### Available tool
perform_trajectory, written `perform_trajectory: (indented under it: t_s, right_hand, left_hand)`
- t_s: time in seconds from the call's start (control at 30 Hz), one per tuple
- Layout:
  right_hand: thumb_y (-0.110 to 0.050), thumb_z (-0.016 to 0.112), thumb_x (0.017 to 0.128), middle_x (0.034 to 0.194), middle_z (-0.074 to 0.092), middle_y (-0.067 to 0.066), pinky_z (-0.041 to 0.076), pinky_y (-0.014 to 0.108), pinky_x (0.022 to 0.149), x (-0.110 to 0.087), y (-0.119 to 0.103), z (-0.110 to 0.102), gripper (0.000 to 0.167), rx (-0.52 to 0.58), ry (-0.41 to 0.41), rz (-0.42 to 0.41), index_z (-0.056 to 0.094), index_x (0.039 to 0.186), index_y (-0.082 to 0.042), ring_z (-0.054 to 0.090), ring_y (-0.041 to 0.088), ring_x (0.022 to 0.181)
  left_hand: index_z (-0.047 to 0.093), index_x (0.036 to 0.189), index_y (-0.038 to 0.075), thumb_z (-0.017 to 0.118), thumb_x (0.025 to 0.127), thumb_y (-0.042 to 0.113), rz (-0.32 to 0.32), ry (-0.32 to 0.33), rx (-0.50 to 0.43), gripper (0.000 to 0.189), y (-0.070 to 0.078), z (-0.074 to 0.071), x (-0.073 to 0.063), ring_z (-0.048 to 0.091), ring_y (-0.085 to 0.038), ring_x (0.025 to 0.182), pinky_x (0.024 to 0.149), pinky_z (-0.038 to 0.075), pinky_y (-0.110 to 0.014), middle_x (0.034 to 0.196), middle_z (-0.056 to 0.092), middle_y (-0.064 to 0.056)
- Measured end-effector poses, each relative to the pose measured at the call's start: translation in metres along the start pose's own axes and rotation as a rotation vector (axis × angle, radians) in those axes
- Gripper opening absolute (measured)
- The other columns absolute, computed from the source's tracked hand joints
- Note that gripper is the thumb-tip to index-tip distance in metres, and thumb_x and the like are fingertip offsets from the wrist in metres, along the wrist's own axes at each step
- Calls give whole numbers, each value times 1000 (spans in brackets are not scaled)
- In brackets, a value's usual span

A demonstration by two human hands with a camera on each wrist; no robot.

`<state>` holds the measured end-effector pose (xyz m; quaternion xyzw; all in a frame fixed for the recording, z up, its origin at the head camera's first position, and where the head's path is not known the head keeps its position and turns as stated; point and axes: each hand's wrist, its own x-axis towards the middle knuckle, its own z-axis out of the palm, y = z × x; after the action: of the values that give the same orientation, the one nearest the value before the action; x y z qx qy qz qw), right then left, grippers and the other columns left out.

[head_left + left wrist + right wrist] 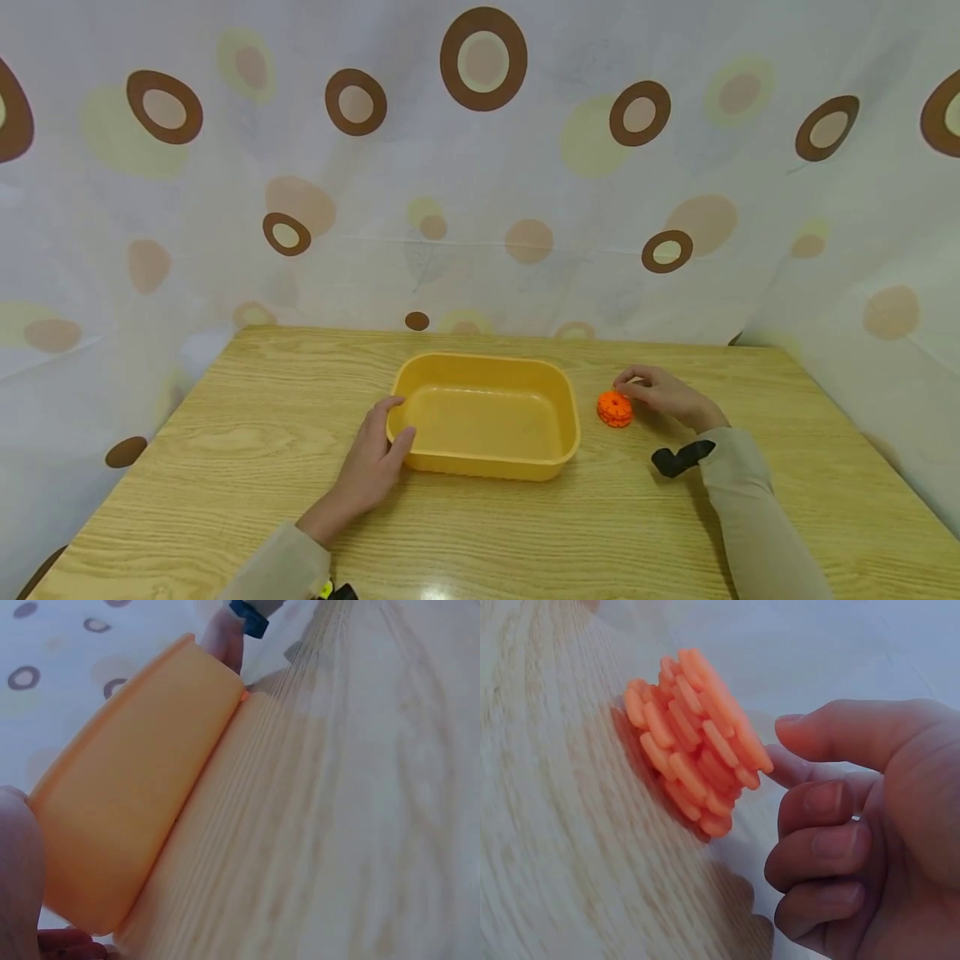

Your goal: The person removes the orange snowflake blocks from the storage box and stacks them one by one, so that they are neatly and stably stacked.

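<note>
A yellow plastic tub (480,467) sits on the table, with nothing seen inside it. My left hand (367,462) grips its left end, thumb over the rim; in the left wrist view some fingers lie low against the tub's end wall. To the right of the tub stands a small stack of orange notched discs (615,408). Beside that stack is my right hand (671,396). In the right wrist view its thumb is apart from the discs (694,739), the index finger reaches the top disc's edge, and the other fingers are curled with nothing in them.
The wooden table (600,533) runs back to a white curtain (480,283) printed with brown, pink and yellow rounds, which also hangs at both sides. A black camera mount (681,458) juts from the right wrist.
</note>
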<state>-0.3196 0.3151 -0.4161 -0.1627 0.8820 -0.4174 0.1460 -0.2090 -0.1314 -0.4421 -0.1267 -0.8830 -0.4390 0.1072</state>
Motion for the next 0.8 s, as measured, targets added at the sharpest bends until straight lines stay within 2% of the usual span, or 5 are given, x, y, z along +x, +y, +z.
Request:
perform_trajectory:
  t_s: [0.13, 0.23, 0.5, 0.67, 0.8]
  right_hand:
    - [-21, 52, 100, 70, 47, 1, 37, 26, 58, 1, -1, 1, 32, 31, 30, 2, 54, 116, 7, 39, 12, 58]
    - [-23, 49, 101, 60, 38, -2, 36, 27, 56, 1, -3, 1, 36, 51, 53, 5, 50, 120, 8, 35, 11, 52]
    - [-18, 47, 102, 63, 37, 0, 37, 31, 56, -5, -5, -4, 36, 55, 130, -57, 45, 125, 9, 35, 13, 53]
    - [-17, 47, 102, 63, 37, -1, 34, 30, 53, -12, -8, 5, 33, 59, 159, -108, 45, 124, 8, 34, 13, 52]
    - [-14, 47, 102, 65, 38, -2, 33, 29, 51, -22, -15, 16, 28, -10, 165, -180, 47, 120, 8, 32, 10, 52]
  left_hand:
    - [36, 138, 1, 49, 100, 21, -8, 1, 0, 45, 3, -1, -1, 48, -30, 100, 100, 38, -52, 136, 44, -25]
    - [37, 138, 1, 49, 100, 21, -12, 11, 0, 45, 4, 0, -1, 47, -30, 98, 98, 39, -52, 135, 44, -25]
    - [41, 135, 0, 50, 100, 25, 2, 50, 30, 44, 6, 10, 0, 50, -33, 108, 97, 40, -51, 130, 47, -25]
    - [44, 138, 6, 46, 101, 34, -47, 63, 33, 46, 6, 11, -2, 48, -31, 102, 88, 42, -48, 127, 43, -21]
    - [42, 143, 9, 44, 102, 34, -57, 90, 2, 48, 7, 8, -5, 39, -37, 124, 99, 37, -57, 137, 35, -20]
